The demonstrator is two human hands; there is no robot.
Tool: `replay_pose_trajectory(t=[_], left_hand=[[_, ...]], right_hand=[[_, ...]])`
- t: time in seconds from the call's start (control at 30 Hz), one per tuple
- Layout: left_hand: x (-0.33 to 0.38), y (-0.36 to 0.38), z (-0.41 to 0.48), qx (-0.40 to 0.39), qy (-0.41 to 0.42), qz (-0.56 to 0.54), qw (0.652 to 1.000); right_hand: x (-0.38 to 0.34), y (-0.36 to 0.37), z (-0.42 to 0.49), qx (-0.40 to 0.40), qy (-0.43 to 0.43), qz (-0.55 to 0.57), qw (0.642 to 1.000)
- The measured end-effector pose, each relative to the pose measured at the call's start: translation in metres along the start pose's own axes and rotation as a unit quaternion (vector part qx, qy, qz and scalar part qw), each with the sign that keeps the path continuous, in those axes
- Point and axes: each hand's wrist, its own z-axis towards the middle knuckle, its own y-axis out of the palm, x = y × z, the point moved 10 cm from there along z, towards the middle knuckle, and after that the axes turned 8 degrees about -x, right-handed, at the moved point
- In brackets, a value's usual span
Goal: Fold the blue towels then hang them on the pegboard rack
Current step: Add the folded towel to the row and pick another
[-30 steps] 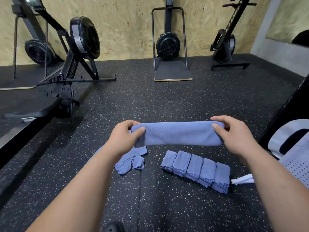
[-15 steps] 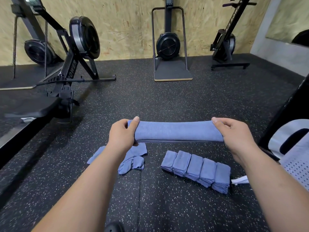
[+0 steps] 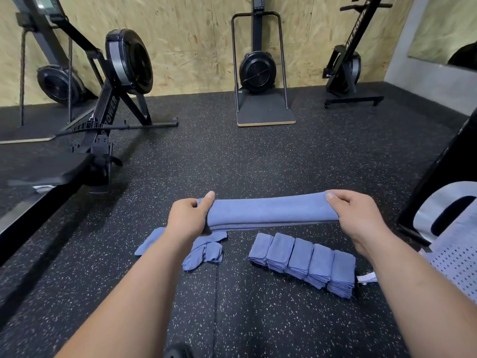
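The long fold is closing! A second ago the blue towel [image 3: 271, 211] showed as one flat band. Now its stacked edges line up along the near side, stretched in the air between both hands at 12 o'clock. The left hand [image 3: 189, 215] grips one end with the thumb lifted over the top, and the right hand [image 3: 358, 215] pinches the other end, fingers curled. My read: this one needs a cross fold next before it joins the row of five folded towels [image 3: 304, 263] on the rubber floor [image 3: 232, 164] at 5 o'clock. One crumpled towel [image 3: 204, 250] waits at 7 o'clock, half hidden under the left forearm. The pegboard rack is nowhere in view. The pale perforated thing [image 3: 454, 244] at 3 o'clock is cut off, so I can't name it.
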Motion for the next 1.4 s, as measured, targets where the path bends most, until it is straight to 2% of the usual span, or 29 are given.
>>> replay_pose_trajectory(t=[0.13,0.27,0.43,0.57,0.73,0.83,0.93,1.03,1.1,1.2,1.23,1.33,1.4], left_hand=[[-0.024,0.016,-0.002,-0.048,-0.088,-0.109,0.989],[-0.028,0.036,-0.005,-0.101,-0.105,-0.138,0.980],[-0.005,0.055,-0.009,-0.081,-0.040,-0.065,0.994],[0.018,0.075,-0.019,-0.056,0.026,-0.010,0.998],[0.036,0.102,-0.039,-0.045,0.069,0.005,0.997],[0.028,0.109,-0.041,-0.044,0.043,-0.062,0.996],[0.023,0.111,-0.045,-0.055,0.007,-0.196,0.979],[0.018,0.106,-0.048,-0.039,-0.004,-0.228,0.973],[0.015,0.104,-0.048,-0.040,-0.010,-0.250,0.967],[0.019,0.110,-0.052,-0.105,-0.018,-0.283,0.953],[0.024,0.113,-0.056,-0.135,-0.014,-0.288,0.948],[0.027,0.120,-0.065,-0.195,-0.015,-0.264,0.944],[0.024,0.121,-0.072,-0.209,-0.028,-0.226,0.951]], right_hand=[[0.015,0.007,-0.003,-0.007,0.036,-0.015,0.999],[0.013,0.007,-0.007,0.020,0.039,-0.069,0.997],[-0.019,0.026,-0.018,0.025,-0.014,-0.113,0.993],[-0.047,0.048,-0.032,0.017,-0.067,-0.098,0.993],[-0.064,0.090,-0.053,-0.041,-0.128,-0.082,0.988],[-0.065,0.104,-0.064,-0.060,-0.151,-0.099,0.982],[-0.066,0.109,-0.071,-0.077,-0.162,-0.087,0.980],[-0.073,0.110,-0.078,-0.091,-0.175,-0.061,0.978],[-0.073,0.098,-0.077,-0.054,-0.165,-0.016,0.985],[-0.060,0.066,-0.067,0.039,-0.117,0.027,0.992],[-0.053,0.063,-0.062,0.033,-0.079,0.044,0.995],[-0.023,0.081,-0.054,-0.073,0.046,0.163,0.983],[-0.019,0.089,-0.055,-0.103,0.054,0.186,0.976]])
